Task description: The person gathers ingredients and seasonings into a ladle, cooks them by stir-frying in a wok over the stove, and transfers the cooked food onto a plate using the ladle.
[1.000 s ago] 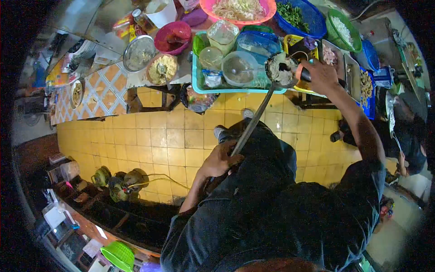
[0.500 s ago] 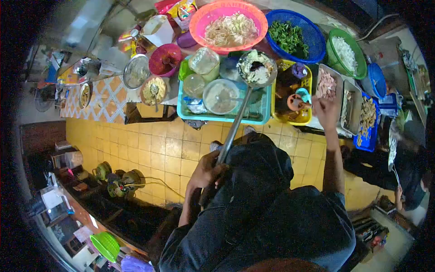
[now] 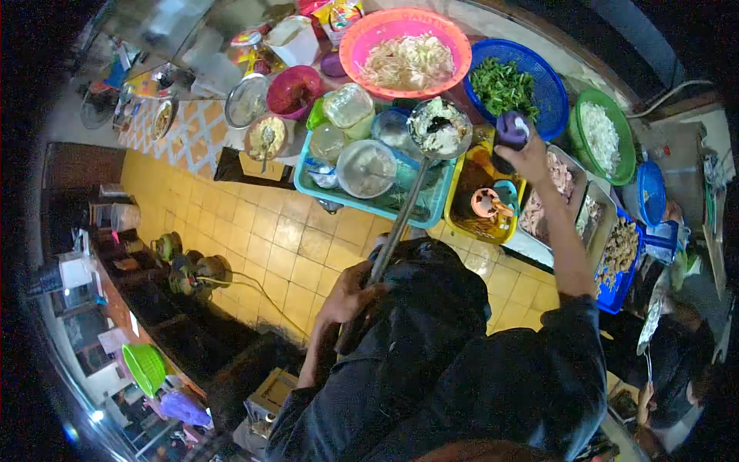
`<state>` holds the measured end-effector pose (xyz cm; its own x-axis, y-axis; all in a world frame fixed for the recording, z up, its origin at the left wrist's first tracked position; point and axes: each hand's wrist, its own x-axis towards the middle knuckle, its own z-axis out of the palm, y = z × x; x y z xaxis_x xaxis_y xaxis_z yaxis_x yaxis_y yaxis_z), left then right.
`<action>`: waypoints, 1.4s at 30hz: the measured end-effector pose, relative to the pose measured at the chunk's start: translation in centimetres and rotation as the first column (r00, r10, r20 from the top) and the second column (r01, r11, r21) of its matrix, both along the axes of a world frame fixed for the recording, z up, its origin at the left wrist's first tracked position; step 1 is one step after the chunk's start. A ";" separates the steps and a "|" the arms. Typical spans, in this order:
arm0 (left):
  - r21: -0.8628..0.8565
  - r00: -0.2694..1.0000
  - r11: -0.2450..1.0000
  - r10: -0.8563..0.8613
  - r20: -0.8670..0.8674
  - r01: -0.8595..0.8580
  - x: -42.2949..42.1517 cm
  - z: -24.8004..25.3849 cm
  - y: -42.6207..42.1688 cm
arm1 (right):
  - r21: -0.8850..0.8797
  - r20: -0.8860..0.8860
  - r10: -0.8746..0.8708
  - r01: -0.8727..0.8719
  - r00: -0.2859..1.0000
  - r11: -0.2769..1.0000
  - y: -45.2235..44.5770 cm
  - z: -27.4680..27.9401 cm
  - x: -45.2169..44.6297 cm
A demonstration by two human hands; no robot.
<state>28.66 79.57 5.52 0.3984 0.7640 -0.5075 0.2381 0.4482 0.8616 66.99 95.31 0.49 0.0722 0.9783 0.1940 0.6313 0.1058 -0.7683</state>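
My left hand [image 3: 346,295] is closed round the long handle of a metal ladle [image 3: 409,204]. The ladle's round bowl [image 3: 440,129] holds pale shredded food and a dark sauce, above the edge of a turquoise basket [image 3: 431,219]. My right hand [image 3: 530,158] grips a dark bottle with a purple top [image 3: 510,132] at the far corner of a yellow basket [image 3: 459,219]. In that basket stands an orange cup [image 3: 485,202] beside a light-blue one [image 3: 506,189]. Whether the bottle's base is off the basket is hard to tell.
Beyond are a pink basin [image 3: 350,54] of shredded food, a blue colander [image 3: 556,85] of greens and a green basket [image 3: 579,142] of white shreds. Metal trays [image 3: 581,248] of meat lie right. Another person [image 3: 673,346] holds a metal utensil at far right.
My right hand has moved from beside the orange cup up to the purple-topped bottle and taken hold of it. My left hand keeps the ladle in nearly the same place. The view has turned slightly.
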 end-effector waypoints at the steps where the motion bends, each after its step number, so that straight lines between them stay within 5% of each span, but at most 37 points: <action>1: 0.003 1.000 1.000 0.005 -0.001 -0.005 0.0 -0.1 -0.3 | 0.003 -0.001 0.005 -0.005 1.000 1.000 0.4 2.8 -0.4; 3: 0.001 0.998 1.000 -0.028 -0.059 0.028 -0.4 -0.4 -0.6 | -0.097 0.476 0.106 -0.068 0.873 0.993 1.3 6.8 -1.9; 4: 0.009 0.998 0.999 -0.035 -0.059 0.036 -0.5 -0.2 -0.6 | -0.088 0.477 0.095 -0.060 0.874 0.994 1.5 7.1 -2.8; 6: -0.060 0.998 0.997 -0.049 -0.031 0.048 -0.7 0.2 -0.7 | -0.092 0.878 0.136 -0.117 0.459 0.989 2.1 7.7 -4.2; 7: -0.071 0.998 0.996 -0.058 -0.011 0.057 -0.7 0.8 -0.7 | 0.024 0.930 0.030 -0.142 0.365 0.990 2.8 6.2 -4.7; 8: -0.063 0.998 0.996 -0.064 -0.004 0.063 -0.5 0.5 -1.0 | 0.030 0.933 0.021 -0.137 0.359 0.990 2.8 5.2 -4.8; 10: 0.095 0.982 0.992 0.072 0.174 -0.089 -0.2 -0.6 -2.0 | -0.056 0.988 0.066 -0.075 0.137 0.996 2.7 5.0 -6.3; 12: 0.092 0.993 0.995 0.024 0.117 -0.035 -0.5 -0.8 -2.1 | -0.021 0.991 0.031 -0.078 0.129 0.997 2.1 5.0 -6.4; 14: 0.086 0.998 0.996 -0.025 0.064 0.019 -0.7 -1.1 -2.1 | -0.002 0.965 0.010 -0.031 0.260 1.000 1.0 4.9 -6.0; 16: -0.081 0.996 0.993 -0.077 0.044 0.080 -1.0 -1.6 -2.1 | -0.068 0.961 0.066 -0.004 0.267 0.998 0.4 4.7 -5.2; 18: -0.038 0.994 0.997 -0.065 0.086 0.069 -1.0 -2.3 -2.4 | -0.107 0.852 0.056 0.069 0.521 0.992 -0.6 2.7 -3.7; 19: 0.004 0.990 0.999 -0.046 0.131 0.046 -0.8 -2.5 -2.4 | -0.252 0.638 0.118 0.061 0.761 0.966 -1.0 3.7 -3.6; 21: -0.112 0.987 0.991 -0.058 0.148 0.075 -1.0 -1.7 -1.9 | -0.296 0.492 0.164 -0.013 0.855 0.955 -0.3 -1.6 -0.1; 22: -0.231 0.989 0.971 -0.033 0.147 0.067 -0.8 -1.4 -1.8 | -0.170 0.553 0.054 0.049 0.832 0.984 -1.2 -2.2 -0.3; 23: -0.170 0.966 0.985 0.054 0.253 -0.011 -0.2 -1.8 -2.1 | -0.330 0.369 0.074 0.056 0.926 0.942 -1.4 -1.0 -0.5; 24: -0.169 0.968 0.984 -0.008 0.253 0.052 0.4 -1.3 -2.1 | -0.209 0.251 0.030 0.024 0.968 0.978 -1.8 -2.3 0.1; 26: -0.289 0.975 0.954 0.130 0.179 -0.074 1.5 0.3 -1.7 | -0.208 0.280 -0.063 0.125 0.958 0.970 -1.8 -4.8 1.1; 27: -0.207 0.987 0.976 0.097 0.126 -0.069 1.7 -0.3 -1.6 | -0.156 0.156 -0.092 0.117 0.983 0.981 -2.2 -5.9 1.7; 28: -0.202 0.991 0.979 0.062 0.119 -0.037 2.5 0.0 -1.4 | -0.121 0.214 -0.237 0.267 0.948 0.956 -3.1 -6.0 1.8; 30: -0.175 0.979 0.984 0.074 0.191 -0.040 3.9 0.8 -1.3 | -0.101 -0.045 -0.132 0.127 0.990 0.987 -3.5 -8.0 4.6; 34: -0.148 0.996 0.989 0.023 0.091 -0.009 7.7 2.5 -0.7 | -0.098 -0.082 -0.215 0.207 0.973 0.973 -10.8 -3.5 10.5; 36: -0.137 0.995 0.991 0.026 0.098 -0.012 9.8 2.2 -1.0 | 0.060 0.103 -0.324 0.319 0.940 0.946 -14.5 -7.2 18.3; 38: -0.110 0.992 0.994 0.021 0.122 -0.008 12.4 2.0 -1.6 | -0.243 0.571 -0.427 0.642 0.701 0.728 -18.8 -9.3 24.3; 39: -0.119 0.997 0.993 0.024 0.068 -0.016 14.1 2.3 -1.9 | -0.182 0.265 -0.577 0.628 0.772 0.757 -21.5 -8.7 23.4; 41: -0.138 0.997 0.990 0.041 0.066 -0.032 16.4 1.6 -3.0 | -0.056 0.697 -0.319 0.492 0.642 0.869 -25.1 -13.3 24.7; 42: -0.152 0.996 0.988 0.053 0.076 -0.041 17.5 1.3 -3.7 | -0.009 0.938 -0.125 0.383 0.323 0.924 -26.0 -16.4 25.4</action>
<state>46.19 75.91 6.85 0.4078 0.7001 -0.5861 0.1473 0.5830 0.7990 92.42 69.30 -15.94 0.2303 0.9649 0.1264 0.9094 -0.2596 0.3250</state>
